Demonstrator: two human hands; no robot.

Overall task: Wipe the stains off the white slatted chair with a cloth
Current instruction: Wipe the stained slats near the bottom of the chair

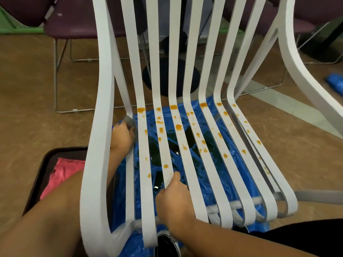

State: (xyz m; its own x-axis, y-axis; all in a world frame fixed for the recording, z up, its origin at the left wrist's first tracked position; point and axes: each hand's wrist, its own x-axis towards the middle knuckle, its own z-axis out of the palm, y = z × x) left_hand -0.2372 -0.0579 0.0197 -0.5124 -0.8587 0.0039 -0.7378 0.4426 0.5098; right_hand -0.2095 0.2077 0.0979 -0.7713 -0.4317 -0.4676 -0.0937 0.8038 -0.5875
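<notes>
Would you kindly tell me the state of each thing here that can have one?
white slatted chair: upright, seat slats stained.
orange stains: unwiped, on most seat slats.
grey cloth: bunched in the left hand, at the leftmost slat.
right hand: grips a seat slat near the front.
blue plastic sheet: spread under the seat.
pink cloth: lying in the dark tray.
</notes>
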